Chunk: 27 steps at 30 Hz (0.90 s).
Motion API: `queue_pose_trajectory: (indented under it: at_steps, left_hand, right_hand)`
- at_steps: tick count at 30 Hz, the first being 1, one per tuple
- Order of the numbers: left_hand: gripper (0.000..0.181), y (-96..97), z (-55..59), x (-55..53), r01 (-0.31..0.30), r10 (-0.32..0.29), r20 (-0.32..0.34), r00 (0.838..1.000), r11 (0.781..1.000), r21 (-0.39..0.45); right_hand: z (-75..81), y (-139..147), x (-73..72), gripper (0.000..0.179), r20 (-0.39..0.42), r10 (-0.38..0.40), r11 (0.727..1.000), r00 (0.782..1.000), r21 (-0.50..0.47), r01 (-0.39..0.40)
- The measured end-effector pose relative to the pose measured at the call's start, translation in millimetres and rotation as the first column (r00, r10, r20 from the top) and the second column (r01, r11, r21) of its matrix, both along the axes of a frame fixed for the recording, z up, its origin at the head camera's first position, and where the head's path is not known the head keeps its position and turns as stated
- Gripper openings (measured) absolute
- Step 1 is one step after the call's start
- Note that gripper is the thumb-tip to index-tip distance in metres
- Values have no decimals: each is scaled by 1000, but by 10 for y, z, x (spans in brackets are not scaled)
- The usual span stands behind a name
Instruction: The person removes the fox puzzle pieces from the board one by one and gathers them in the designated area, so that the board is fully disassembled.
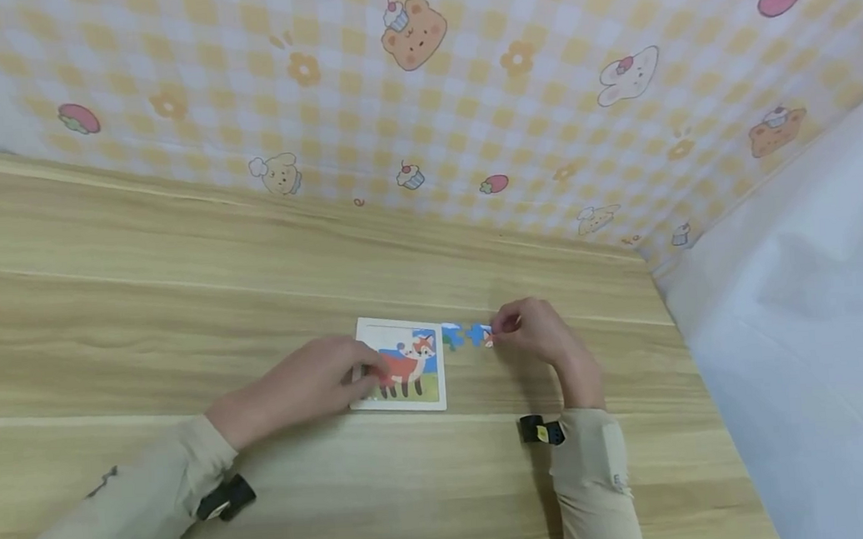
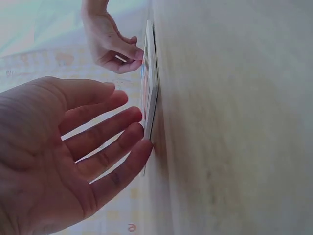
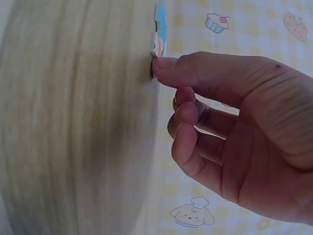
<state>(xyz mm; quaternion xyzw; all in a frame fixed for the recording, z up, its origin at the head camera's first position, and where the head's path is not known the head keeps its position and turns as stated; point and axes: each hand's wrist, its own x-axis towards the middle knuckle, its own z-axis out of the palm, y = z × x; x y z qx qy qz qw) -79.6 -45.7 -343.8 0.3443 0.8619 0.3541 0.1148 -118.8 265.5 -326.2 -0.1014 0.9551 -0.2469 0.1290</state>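
A white-framed jigsaw puzzle board (image 1: 403, 407) with a partly filled fox picture lies on the table. My left hand (image 1: 318, 383) reaches over its left side. In the left wrist view the left hand's fingers (image 2: 122, 166) are loosely extended, with fingertips at the board's edge. Right of the board, blue-and-green puzzle pieces (image 1: 453, 336) lie in a short row. At the row's right end, my right hand (image 1: 541, 333) pinches a puzzle piece (image 3: 157, 45) with fox colouring between thumb and a finger. Its other fingers are curled below the thumb.
The wood-grain table (image 1: 179, 320) stretches around the board. A yellow checked cloth (image 1: 465, 108) with cartoon animals rises behind the table, and a white sheet (image 1: 804, 335) hangs on the right. Each wrist wears a black strap (image 1: 225, 497).
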Motion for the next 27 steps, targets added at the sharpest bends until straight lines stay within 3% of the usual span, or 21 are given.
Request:
queue_pose_trajectory:
  at_steps: [3,6,8,12,15,20,27]
  left_hand:
    - [17,-5,-9,-40,-28,26,60,998,999,35]
    - [17,-7,-12,-73,-75,70,81,994,995,65]
    - [17,-10,-12,-94,-117,112,69,991,991,71]
    - [24,-46,-28,-119,-163,164,-20,986,985,56]
    - [44,-80,-53,-129,-164,163,-60,985,986,-10]
    - [77,-135,-96,-135,-125,123,-21,992,980,-155]
    - [89,-169,-135,-141,-87,90,3,996,976,-201]
  right_hand:
    - [-13,-12,0,5,-4,1,1000,1000,6,0]
    - [-16,-11,3,6,-2,-4,1000,1000,14,4]
    - [-19,-10,1,6,4,-8,1000,1000,17,8]
    - [-27,-9,-13,5,6,-2,1000,1000,24,2]
    - [-26,-9,-10,5,10,-5,1000,1000,26,5]
    - [-17,6,4,5,31,-22,999,999,27,21]
    - [4,42,5,9,20,-45,999,999,7,45]
